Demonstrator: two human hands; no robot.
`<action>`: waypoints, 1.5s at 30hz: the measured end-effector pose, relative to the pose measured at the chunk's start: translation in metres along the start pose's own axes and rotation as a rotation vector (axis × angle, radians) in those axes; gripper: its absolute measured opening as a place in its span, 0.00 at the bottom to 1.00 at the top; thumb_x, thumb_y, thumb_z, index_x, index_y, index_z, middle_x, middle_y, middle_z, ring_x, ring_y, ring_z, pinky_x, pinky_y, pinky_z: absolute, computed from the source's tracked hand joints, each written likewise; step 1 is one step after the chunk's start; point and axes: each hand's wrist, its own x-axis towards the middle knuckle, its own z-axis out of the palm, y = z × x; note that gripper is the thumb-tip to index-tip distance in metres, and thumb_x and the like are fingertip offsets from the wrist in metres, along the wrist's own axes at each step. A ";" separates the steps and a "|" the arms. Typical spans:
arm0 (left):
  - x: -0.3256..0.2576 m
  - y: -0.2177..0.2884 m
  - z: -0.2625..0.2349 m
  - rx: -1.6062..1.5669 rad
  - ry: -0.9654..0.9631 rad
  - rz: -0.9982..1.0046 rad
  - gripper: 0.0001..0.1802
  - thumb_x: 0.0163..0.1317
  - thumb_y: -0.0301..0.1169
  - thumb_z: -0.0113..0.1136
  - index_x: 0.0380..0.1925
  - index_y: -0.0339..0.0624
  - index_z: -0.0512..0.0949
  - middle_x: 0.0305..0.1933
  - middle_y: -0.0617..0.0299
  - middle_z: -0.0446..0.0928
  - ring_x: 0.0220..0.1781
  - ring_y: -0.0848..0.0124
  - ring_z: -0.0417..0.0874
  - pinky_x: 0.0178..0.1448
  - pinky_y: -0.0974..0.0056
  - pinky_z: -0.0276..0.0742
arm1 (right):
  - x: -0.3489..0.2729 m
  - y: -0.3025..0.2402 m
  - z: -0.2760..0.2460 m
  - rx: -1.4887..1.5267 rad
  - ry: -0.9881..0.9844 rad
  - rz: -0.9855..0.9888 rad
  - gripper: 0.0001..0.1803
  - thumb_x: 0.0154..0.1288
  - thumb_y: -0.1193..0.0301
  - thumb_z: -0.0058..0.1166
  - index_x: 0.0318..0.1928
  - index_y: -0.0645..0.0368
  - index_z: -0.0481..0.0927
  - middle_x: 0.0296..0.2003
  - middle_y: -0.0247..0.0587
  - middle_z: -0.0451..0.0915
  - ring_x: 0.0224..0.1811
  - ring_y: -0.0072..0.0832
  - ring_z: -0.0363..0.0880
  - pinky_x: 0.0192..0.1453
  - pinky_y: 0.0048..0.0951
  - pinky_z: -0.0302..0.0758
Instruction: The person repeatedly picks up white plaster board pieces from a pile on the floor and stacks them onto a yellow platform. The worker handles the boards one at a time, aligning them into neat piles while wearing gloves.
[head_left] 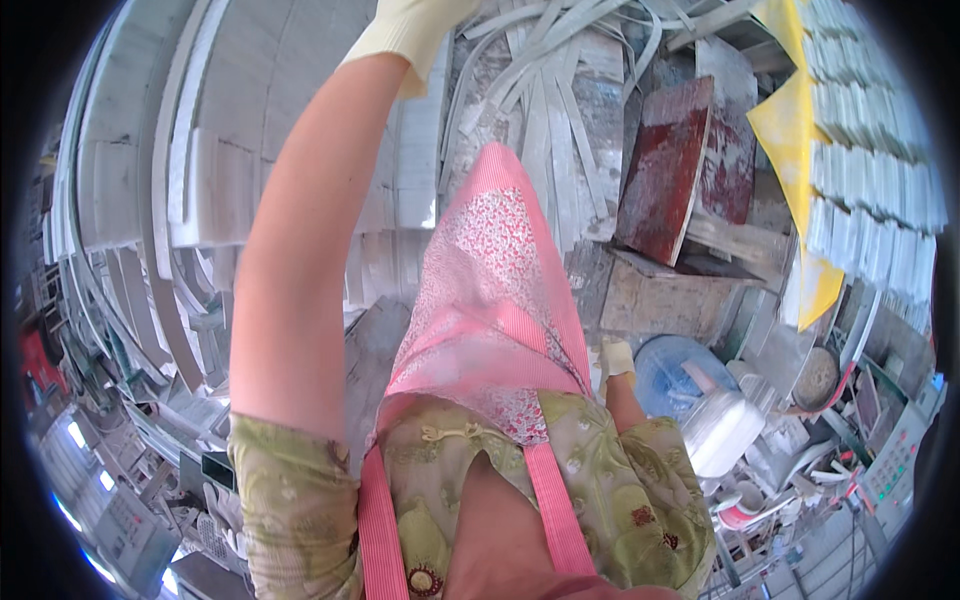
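My left hand (428, 18), in a pale cream glove, reaches far forward to the top edge of the picture. Its fingers lie beyond that edge, so what it touches or holds does not show. Close to it are large whitish-grey slabs (290, 60) on the left and a tangle of long, thin pale strips (548, 90) on the right. My right hand (615, 358), gloved the same way, hangs low beside my pink flowered apron (490, 250). It is nearest to a round blue tub (680, 375); its fingers are too small and partly hidden to read.
Reddish-brown boards (665, 165) lean to the right of the strips. Beyond them, stacked pale strips (860, 160) lie by a yellow sheet (785, 130). A white plastic container (725, 435) is beside the tub. A panel with coloured buttons (893, 465) stands lower right.
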 end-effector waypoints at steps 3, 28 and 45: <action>-0.050 -0.007 0.015 -0.033 -0.210 -0.184 0.19 0.62 0.43 0.58 0.33 0.36 0.83 0.37 0.41 0.83 0.41 0.44 0.84 0.47 0.43 0.78 | -0.014 0.016 -0.029 0.129 0.082 -0.061 0.21 0.76 0.60 0.48 0.32 0.64 0.84 0.23 0.47 0.84 0.20 0.34 0.83 0.25 0.38 0.80; -0.220 -0.025 0.255 -0.378 -0.456 -0.881 0.25 0.63 0.33 0.59 0.59 0.33 0.78 0.55 0.44 0.84 0.59 0.57 0.85 0.63 0.59 0.77 | 0.135 -0.239 -0.112 0.540 -0.289 -0.282 0.19 0.79 0.57 0.49 0.50 0.60 0.81 0.24 0.35 0.80 0.24 0.19 0.77 0.33 0.21 0.73; -0.128 -0.087 0.511 -0.004 -0.658 -0.593 0.16 0.64 0.40 0.62 0.35 0.36 0.84 0.32 0.48 0.85 0.39 0.51 0.86 0.46 0.53 0.80 | 0.302 -0.327 0.046 0.985 -0.371 -0.201 0.23 0.82 0.58 0.44 0.58 0.65 0.79 0.39 0.42 0.86 0.44 0.26 0.83 0.61 0.31 0.73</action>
